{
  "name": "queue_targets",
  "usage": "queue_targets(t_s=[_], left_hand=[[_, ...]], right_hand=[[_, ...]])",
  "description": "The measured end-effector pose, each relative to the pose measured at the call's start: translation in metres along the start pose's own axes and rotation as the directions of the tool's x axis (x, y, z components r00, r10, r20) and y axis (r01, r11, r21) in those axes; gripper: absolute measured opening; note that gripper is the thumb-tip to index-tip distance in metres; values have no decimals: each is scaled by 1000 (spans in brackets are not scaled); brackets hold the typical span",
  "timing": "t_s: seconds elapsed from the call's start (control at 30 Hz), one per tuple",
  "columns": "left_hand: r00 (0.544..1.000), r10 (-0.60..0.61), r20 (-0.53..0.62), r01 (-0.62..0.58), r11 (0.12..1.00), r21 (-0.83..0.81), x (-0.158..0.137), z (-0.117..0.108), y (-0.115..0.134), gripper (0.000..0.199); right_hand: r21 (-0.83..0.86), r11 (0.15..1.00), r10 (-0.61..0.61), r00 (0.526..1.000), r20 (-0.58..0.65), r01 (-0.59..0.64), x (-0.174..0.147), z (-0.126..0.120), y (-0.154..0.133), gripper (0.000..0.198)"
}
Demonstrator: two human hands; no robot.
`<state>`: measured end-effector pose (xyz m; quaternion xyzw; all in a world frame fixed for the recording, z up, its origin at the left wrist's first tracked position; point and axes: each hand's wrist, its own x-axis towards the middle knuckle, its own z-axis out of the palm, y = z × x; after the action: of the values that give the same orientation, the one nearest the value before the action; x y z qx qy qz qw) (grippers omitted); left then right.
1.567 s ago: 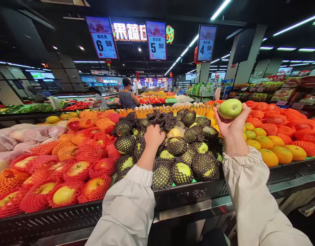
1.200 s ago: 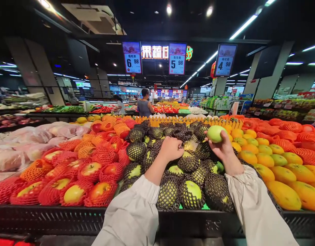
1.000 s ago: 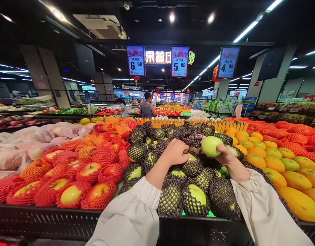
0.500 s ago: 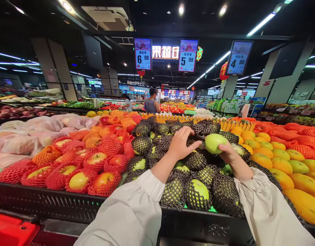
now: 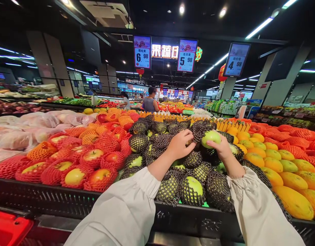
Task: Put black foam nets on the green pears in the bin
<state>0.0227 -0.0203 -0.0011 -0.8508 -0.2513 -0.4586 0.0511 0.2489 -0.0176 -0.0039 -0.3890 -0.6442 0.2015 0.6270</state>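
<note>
My right hand [image 5: 220,146] is closed around a bare green apple [image 5: 210,139], held above the heap with its thumb across the near side. To the left, my left hand [image 5: 181,145] has curled fingers, with the thumb pointing toward the apple. A black foam net [image 5: 198,130] shows at its fingertips, close to the apple's left side; where this net ends and the netted fruit behind begins is hard to see. Below both hands lie several green apples in black foam nets [image 5: 192,190], in a black crate [image 5: 183,218].
Red apples in red and orange nets [image 5: 94,155] lie to the left, beside bagged pale fruit [image 5: 15,135]. Oranges [image 5: 287,179] fill the right side. A low yellow fence [image 5: 170,117] runs behind. A person [image 5: 150,100] stands farther back. A red basket [image 5: 10,227] is at lower left.
The apple in my right hand has come slightly left, nearer my left hand. My left fingers have curled in more toward the thumb. The whole view has shifted a little.
</note>
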Motion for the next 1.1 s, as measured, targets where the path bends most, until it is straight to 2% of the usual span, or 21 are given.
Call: queue_targets(t_s=[0.13, 0.27, 0.33, 0.4, 0.47, 0.57, 0.7, 0.8, 0.9, 0.97, 1.03, 1.1], left_hand=[[984, 157, 88, -159, 987, 21, 0, -3, 4, 14], [976, 207, 64, -203, 977, -70, 0, -2, 7, 19], [985, 167, 39, -161, 978, -131, 0, -2, 8, 23], [997, 76, 26, -71, 986, -152, -1, -2, 8, 20], [999, -42, 9, 43, 990, -136, -1, -2, 8, 14], [990, -138, -12, 137, 987, -81, 0, -2, 7, 30], [996, -84, -18, 84, 996, 24, 0, 1, 6, 15], [994, -105, -6, 106, 994, 23, 0, 2, 7, 19], [988, -156, 2, 156, 988, 8, 0, 1, 9, 21], [991, -135, -7, 134, 991, -8, 0, 0, 10, 20], [998, -55, 18, 55, 998, -28, 0, -1, 10, 15], [995, 38, 94, -33, 998, -52, 0, 0, 10, 10]], right_hand=[[-26, 996, -87, 995, -57, 86, -2, 2, -6, 51], [-47, 995, -95, 990, -104, 90, -6, 5, -13, 59], [-90, 990, -118, 990, -82, 111, -7, 5, -15, 69], [-155, 975, -167, 985, -52, 157, -7, 5, -17, 77], [-235, 948, -221, 975, 11, 217, -8, 6, -20, 76], [-325, 898, -262, 953, 151, 298, -9, 8, -23, 69], [-370, 888, -168, 942, 291, 273, -12, 11, -25, 68], [-389, 899, -92, 954, 284, 202, -14, 11, -24, 73], [-411, 896, -47, 955, 293, 170, -13, 10, -22, 65], [-398, 905, -64, 974, 216, 147, -10, 9, -19, 59], [-355, 927, -114, 993, 39, 120, -7, 8, -16, 56], [-277, 955, -141, 983, -118, 103, -3, 8, -12, 51]])
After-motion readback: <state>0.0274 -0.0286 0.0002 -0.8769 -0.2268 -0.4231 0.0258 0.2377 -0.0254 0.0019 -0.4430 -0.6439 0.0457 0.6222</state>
